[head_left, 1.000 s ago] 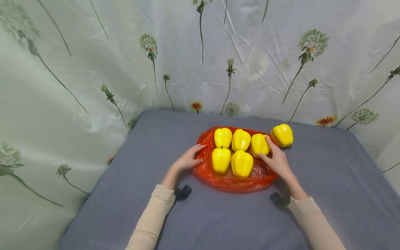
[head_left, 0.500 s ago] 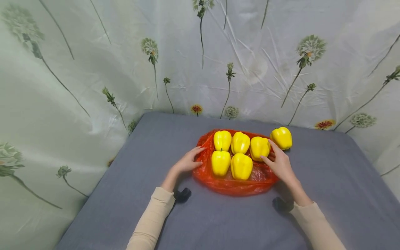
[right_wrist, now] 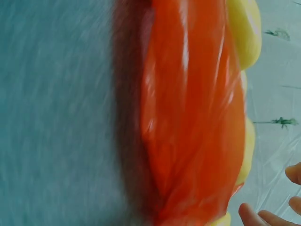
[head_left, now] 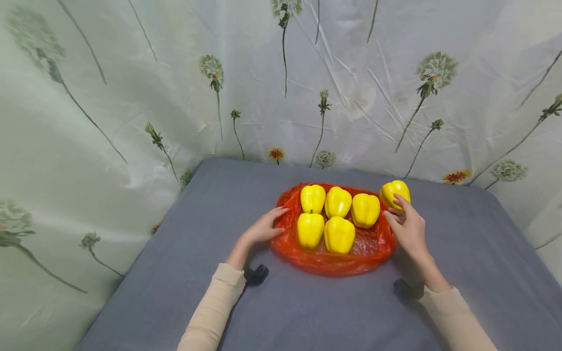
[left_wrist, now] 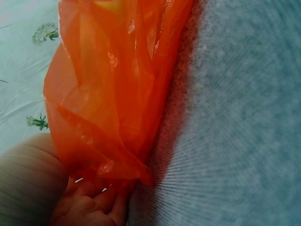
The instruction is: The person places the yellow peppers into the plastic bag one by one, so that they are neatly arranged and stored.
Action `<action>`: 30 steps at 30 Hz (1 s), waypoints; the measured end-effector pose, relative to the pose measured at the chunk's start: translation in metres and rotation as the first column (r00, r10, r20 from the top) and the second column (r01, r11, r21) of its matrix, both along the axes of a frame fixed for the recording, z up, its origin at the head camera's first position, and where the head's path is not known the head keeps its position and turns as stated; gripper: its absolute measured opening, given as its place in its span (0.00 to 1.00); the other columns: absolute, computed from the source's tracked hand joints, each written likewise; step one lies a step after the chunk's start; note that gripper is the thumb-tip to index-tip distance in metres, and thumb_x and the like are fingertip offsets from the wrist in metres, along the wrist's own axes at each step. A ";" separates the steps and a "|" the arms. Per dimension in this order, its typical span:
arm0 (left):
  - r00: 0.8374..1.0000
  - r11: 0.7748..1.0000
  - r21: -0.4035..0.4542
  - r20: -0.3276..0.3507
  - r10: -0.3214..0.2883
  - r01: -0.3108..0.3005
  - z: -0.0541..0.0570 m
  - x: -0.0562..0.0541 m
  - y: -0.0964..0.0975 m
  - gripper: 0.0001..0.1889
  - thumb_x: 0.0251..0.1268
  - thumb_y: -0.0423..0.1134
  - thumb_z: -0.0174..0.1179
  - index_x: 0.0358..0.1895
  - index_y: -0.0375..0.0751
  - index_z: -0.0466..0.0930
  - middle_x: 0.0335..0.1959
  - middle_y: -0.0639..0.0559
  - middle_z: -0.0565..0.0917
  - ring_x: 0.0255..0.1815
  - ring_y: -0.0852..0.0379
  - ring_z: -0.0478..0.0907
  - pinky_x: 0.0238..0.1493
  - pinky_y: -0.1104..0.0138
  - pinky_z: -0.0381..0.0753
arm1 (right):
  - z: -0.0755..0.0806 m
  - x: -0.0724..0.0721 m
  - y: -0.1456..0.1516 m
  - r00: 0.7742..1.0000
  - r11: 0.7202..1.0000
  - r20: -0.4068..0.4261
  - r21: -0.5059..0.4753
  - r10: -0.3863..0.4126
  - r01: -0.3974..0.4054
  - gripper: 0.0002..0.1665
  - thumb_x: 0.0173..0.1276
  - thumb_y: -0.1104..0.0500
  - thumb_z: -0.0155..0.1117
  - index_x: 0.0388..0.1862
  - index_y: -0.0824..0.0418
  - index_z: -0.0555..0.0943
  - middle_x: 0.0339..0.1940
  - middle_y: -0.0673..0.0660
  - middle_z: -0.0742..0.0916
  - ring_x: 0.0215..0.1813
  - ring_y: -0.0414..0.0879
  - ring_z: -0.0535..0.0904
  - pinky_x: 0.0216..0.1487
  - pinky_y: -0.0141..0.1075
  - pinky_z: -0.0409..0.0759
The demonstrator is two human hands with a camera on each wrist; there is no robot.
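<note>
A red plastic bag (head_left: 325, 265), its mouth spread wide, holds several yellow bell peppers (head_left: 366, 210) in two rows. At its left end, my left hand (head_left: 262, 227) holds the bag's edge, with thumb and fingers on either side of the film in the left wrist view. One more yellow bell pepper (head_left: 398, 189) lies outside, just beyond the bag's back right corner. My right hand (head_left: 411, 231) reaches toward this pepper, thumb and fingers apart, and partly covers it in the head view. Whether its fingertips touch the pepper cannot be told.
A grey cloth (head_left: 184, 243) covers the table. Behind and to the left hangs a pale curtain (head_left: 263, 87) with printed dandelions. Dark wrist camera mounts (head_left: 256, 274) sit under both forearms.
My right hand has let go of the right-hand pepper in the bag's back row and moved right, toward the pepper outside. My left hand has stayed at the bag's edge.
</note>
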State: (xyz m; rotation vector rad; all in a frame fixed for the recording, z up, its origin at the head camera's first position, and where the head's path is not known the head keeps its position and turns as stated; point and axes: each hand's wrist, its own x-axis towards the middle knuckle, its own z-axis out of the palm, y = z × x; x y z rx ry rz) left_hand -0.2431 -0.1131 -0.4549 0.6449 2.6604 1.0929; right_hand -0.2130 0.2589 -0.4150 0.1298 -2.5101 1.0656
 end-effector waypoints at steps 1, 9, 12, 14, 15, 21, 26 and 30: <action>1.000 1.000 -0.006 0.000 -0.003 0.003 0.001 0.000 0.000 0.31 0.62 0.34 0.56 0.70 0.38 0.60 0.72 0.37 0.59 0.73 0.39 0.56 0.72 0.47 0.58 | 0.000 -0.001 0.002 1.000 1.000 -0.008 -0.006 -0.007 0.007 0.31 0.63 0.65 0.61 0.66 0.67 0.67 0.55 0.72 0.79 0.48 0.65 0.82 0.41 0.17 0.77; 1.000 1.000 0.012 0.005 0.015 -0.015 -0.002 0.005 -0.006 0.31 0.60 0.32 0.57 0.69 0.37 0.62 0.71 0.35 0.61 0.73 0.38 0.56 0.72 0.45 0.57 | -0.012 -0.009 0.016 0.998 0.997 -0.030 -0.056 -0.048 0.047 0.30 0.63 0.67 0.59 0.65 0.68 0.67 0.57 0.72 0.78 0.50 0.64 0.80 0.38 0.03 0.63; 1.000 1.000 0.006 -0.016 -0.001 0.001 -0.003 0.003 -0.004 0.31 0.61 0.33 0.57 0.69 0.36 0.61 0.72 0.35 0.60 0.73 0.38 0.56 0.72 0.46 0.57 | -0.010 -0.014 0.024 0.995 0.994 -0.058 -0.071 -0.087 0.083 0.29 0.63 0.67 0.59 0.64 0.68 0.68 0.57 0.72 0.78 0.51 0.65 0.80 0.39 0.03 0.61; 0.999 1.000 0.011 -0.034 -0.012 0.013 -0.003 0.001 -0.002 0.31 0.61 0.33 0.57 0.69 0.36 0.61 0.71 0.35 0.61 0.73 0.38 0.57 0.72 0.47 0.58 | -0.007 -0.017 0.030 0.991 0.992 -0.077 -0.072 -0.113 0.107 0.28 0.63 0.67 0.58 0.63 0.69 0.69 0.57 0.72 0.78 0.51 0.66 0.80 0.39 0.03 0.60; 0.999 1.000 0.016 -0.041 -0.016 0.017 -0.003 0.000 -0.001 0.31 0.61 0.32 0.57 0.69 0.35 0.61 0.71 0.35 0.61 0.73 0.38 0.57 0.72 0.47 0.58 | -0.005 -0.019 0.032 0.989 0.990 -0.085 -0.075 -0.123 0.116 0.28 0.63 0.67 0.58 0.63 0.69 0.69 0.56 0.72 0.78 0.51 0.66 0.79 0.38 0.03 0.60; 1.000 1.000 0.020 -0.020 -0.018 0.018 0.000 0.001 -0.001 0.31 0.61 0.32 0.56 0.69 0.35 0.61 0.71 0.34 0.60 0.73 0.38 0.57 0.71 0.47 0.59 | -0.002 -0.026 0.040 0.979 0.980 -0.089 -0.097 -0.182 0.174 0.28 0.63 0.67 0.57 0.63 0.70 0.69 0.57 0.73 0.77 0.52 0.67 0.77 0.36 0.04 0.58; 1.000 1.000 0.022 -0.011 -0.013 0.013 0.003 -0.001 0.000 0.31 0.62 0.33 0.56 0.69 0.36 0.60 0.72 0.35 0.60 0.73 0.38 0.56 0.72 0.47 0.58 | -0.001 -0.037 0.043 0.975 0.973 -0.041 -0.086 -0.216 0.212 0.29 0.65 0.64 0.56 0.65 0.67 0.67 0.59 0.72 0.75 0.53 0.66 0.76 0.36 0.07 0.56; 1.000 1.000 0.020 -0.001 -0.017 0.017 0.002 -0.002 0.000 0.31 0.62 0.33 0.56 0.69 0.36 0.60 0.72 0.35 0.59 0.73 0.38 0.55 0.72 0.47 0.58 | -0.002 -0.043 0.047 0.971 0.968 0.013 -0.081 -0.237 0.238 0.29 0.66 0.63 0.54 0.66 0.67 0.66 0.60 0.72 0.74 0.54 0.66 0.75 0.35 0.09 0.56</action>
